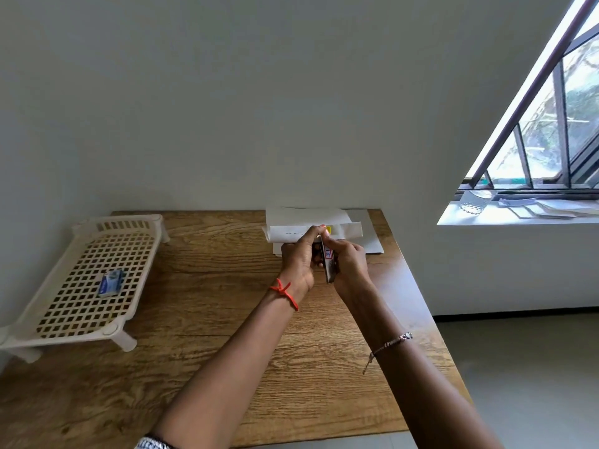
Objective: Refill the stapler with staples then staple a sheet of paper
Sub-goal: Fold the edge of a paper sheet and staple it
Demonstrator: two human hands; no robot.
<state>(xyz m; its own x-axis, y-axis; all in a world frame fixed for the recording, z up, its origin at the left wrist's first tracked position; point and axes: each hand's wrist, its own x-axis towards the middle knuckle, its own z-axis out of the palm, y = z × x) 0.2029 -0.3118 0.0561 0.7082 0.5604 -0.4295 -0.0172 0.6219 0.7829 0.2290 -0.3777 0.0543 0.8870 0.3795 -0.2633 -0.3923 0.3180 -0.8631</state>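
Stapler (328, 265) largely hidden between left hand (299, 259) and right hand (348, 264); front end and contact with folded paper (291, 233) not discernible. Small marks along the fold too small to identify. Label on blue box (111, 282) illegible. Plastic rack (42, 338) cut off at left edge.

The wooden table (201, 335) stands against the wall. On its left side stands a cream perforated rack (81, 283) on short legs. At the far edge lie white paper sheets (366, 234), maybe several stacked.
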